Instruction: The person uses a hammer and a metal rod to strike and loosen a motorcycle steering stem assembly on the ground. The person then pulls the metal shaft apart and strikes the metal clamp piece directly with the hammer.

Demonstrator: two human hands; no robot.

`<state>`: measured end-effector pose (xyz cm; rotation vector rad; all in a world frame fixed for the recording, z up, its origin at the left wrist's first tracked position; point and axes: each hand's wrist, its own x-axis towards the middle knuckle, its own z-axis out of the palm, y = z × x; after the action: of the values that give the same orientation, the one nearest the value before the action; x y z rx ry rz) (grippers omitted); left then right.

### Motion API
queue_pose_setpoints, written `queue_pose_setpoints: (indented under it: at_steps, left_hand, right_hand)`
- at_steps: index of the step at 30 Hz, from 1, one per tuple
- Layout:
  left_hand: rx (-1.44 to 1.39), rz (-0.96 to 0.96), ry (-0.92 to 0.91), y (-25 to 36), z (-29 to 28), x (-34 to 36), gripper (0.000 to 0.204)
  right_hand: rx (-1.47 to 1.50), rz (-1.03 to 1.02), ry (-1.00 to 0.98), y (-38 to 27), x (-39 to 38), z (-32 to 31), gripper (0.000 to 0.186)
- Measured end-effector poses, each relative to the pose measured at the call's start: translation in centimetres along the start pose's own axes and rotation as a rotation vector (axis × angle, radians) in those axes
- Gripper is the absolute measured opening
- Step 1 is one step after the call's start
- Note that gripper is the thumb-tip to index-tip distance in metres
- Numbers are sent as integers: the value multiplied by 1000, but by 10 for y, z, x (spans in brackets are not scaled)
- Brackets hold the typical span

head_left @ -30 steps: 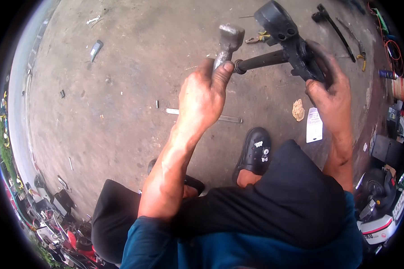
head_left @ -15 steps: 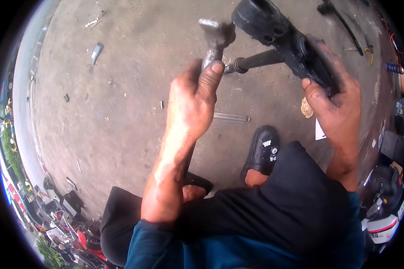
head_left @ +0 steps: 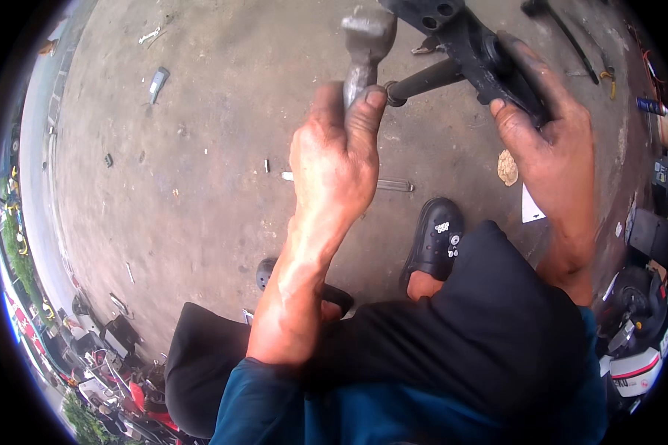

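My left hand [head_left: 335,159] is closed around the neck of a worn steel hammer [head_left: 369,41], just below its silvery head, which points up. My right hand [head_left: 560,144] grips a black metal steering stem [head_left: 460,37] by its clamp end, fingers behind and thumb in front. The clamp has round holes and is partly cut off by the top edge. Its tube slants down left, and the ringed end lies close by my left thumb; whether they touch I cannot tell. Both things are held above the concrete floor [head_left: 215,111].
On the floor lie a steel bar [head_left: 397,185], a grey tool-like piece [head_left: 157,84], a wrench [head_left: 150,35], a black bar [head_left: 568,41] and a beige flat lump [head_left: 507,168]. My black clog [head_left: 432,241] is below. Motorbike parts [head_left: 137,397] crowd the lower left and the right edge.
My left hand and the hammer have moved slightly right and up, with the hammer head turned more upright. The steering stem has shifted up and a little left with my right hand.
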<state>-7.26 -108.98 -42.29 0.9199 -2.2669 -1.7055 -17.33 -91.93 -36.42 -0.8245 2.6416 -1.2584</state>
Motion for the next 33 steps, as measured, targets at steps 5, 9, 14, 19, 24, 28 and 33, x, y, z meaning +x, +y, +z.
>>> queue_pose_setpoints:
  at_steps: [5, 9, 14, 19, 24, 28, 33]
  left_hand:
    - [253, -250, -151, -63, 5, 13, 46]
    - [209, -83, -15, -29, 2, 8, 44]
    - [248, -107, -54, -45, 12, 4, 45]
    - [278, -60, -73, -10, 5, 8, 43]
    - [171, -30, 24, -30, 15, -2, 44]
    - [266, -212, -145, -41, 12, 15, 46]
    - [4, -20, 103, -8, 1, -10, 49]
  right_hand:
    - [-116, 7, 20, -9, 4, 2, 44]
    - [-288, -22, 19, -4, 5, -2, 46]
    - [-300, -34, 54, -16, 12, 5, 43]
    - [-272, -41, 71, -16, 8, 5, 43]
    - [-369, -166, 102, -19, 15, 8, 43]
    - [-386, -126, 47, -12, 13, 5, 47]
    - [-322, -96, 13, -26, 13, 7, 46]
